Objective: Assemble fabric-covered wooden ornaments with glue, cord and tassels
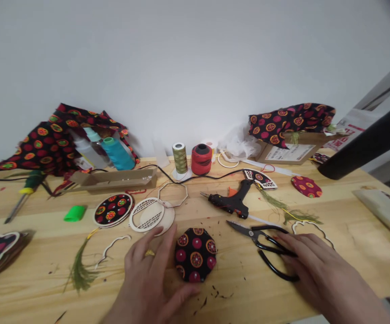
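An octagonal piece covered in dark patterned fabric with small pearl-like dots (195,255) lies flat on the wooden table. My left hand (152,270), wearing a ring, is spread at its left side, fingers apart. The thumb reaches the piece's lower edge; whether it touches is hard to tell. On the right, my right hand (319,265) has its fingers on the black handles of a pair of scissors (257,232). The scissors lie on the table, their blades pointing left towards the octagon. Part of the handles is hidden under the fingers.
A black glue gun (230,201) with its cord lies behind the scissors. Wooden frames (147,215), a round fabric piece (113,210) and a green tassel (82,267) are left. Thread spools (201,159), a cardboard tray (117,181) and a screwdriver (24,195) sit farther back.
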`<state>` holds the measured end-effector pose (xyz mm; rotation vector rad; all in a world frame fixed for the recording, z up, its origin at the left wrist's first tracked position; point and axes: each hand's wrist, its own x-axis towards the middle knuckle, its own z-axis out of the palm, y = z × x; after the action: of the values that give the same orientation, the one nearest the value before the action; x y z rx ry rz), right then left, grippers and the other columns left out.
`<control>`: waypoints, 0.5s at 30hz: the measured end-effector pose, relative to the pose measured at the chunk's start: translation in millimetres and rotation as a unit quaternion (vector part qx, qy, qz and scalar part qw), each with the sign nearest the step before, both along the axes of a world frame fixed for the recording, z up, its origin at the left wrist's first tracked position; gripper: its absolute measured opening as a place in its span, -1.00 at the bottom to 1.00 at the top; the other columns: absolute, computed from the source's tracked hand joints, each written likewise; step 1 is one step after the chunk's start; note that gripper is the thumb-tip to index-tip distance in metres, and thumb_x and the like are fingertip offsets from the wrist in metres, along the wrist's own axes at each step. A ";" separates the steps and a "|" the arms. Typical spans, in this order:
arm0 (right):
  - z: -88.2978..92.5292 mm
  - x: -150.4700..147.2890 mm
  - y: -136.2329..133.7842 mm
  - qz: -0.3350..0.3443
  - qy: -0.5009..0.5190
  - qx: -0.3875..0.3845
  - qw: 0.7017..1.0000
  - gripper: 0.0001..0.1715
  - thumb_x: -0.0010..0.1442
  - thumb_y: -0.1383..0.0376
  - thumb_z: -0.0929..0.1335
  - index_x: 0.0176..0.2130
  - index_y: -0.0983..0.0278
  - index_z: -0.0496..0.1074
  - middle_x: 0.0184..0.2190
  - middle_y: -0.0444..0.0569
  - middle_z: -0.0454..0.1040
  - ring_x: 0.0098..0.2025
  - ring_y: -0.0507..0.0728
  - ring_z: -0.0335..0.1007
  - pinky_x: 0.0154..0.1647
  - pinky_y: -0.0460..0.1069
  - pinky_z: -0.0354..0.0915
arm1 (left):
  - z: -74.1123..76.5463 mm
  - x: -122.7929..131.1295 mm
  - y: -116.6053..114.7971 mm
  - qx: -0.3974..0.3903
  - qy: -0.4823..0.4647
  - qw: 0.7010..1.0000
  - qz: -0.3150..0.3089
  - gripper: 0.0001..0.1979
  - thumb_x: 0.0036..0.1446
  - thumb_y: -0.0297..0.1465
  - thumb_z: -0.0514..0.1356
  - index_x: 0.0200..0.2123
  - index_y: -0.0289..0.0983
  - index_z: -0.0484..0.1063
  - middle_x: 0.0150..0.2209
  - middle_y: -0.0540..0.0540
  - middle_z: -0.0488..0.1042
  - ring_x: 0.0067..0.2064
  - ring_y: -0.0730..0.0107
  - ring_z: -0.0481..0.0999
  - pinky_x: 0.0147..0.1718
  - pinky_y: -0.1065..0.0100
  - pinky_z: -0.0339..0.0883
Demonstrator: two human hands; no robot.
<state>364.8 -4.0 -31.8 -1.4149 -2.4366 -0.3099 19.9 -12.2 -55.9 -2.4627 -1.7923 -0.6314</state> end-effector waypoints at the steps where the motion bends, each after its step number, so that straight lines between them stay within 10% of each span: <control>1: 4.4 -3.4 -1.5 0.005 0.017 0.012 1.000 -0.69 0.33 0.32 0.18 -0.03 0.34 0.39 -0.26 0.07 0.56 -0.26 0.16 0.51 -0.26 0.03 0.44 | 5.0 -4.4 6.7 0.011 0.012 1.000 -0.024 -0.25 0.11 -0.09 0.21 0.29 -0.19 0.05 0.11 -0.25 0.42 0.16 -0.07 0.29 0.01 -0.03 0.30; 4: 14.2 -13.1 -6.7 0.031 0.064 0.060 0.996 -0.70 0.35 0.32 0.17 -0.07 0.34 0.41 -0.29 0.07 0.57 -0.27 0.16 0.52 -0.24 0.03 0.44 | 23.3 -14.8 34.7 0.046 0.023 0.997 -0.053 -0.67 0.28 -0.31 0.02 0.07 -0.18 0.38 0.06 -0.19 0.47 0.09 0.05 0.39 0.05 -0.01 0.28; 15: 7.6 -33.5 -16.3 0.090 0.126 0.005 0.988 -0.75 0.24 0.46 0.26 -0.11 0.33 0.46 -0.27 0.05 0.58 -0.23 0.15 0.52 -0.16 0.03 0.45 | 36.8 -4.5 97.1 -0.029 0.088 0.995 -0.047 -0.67 0.25 -0.39 -0.03 -0.36 -0.19 0.54 -0.26 -0.13 0.54 -0.22 0.17 0.48 -0.25 0.17 0.39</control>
<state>331.3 -20.3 -24.2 -1.1416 -2.3278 -0.0933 15.4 84.9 -19.1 -2.5606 -1.6628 -0.3576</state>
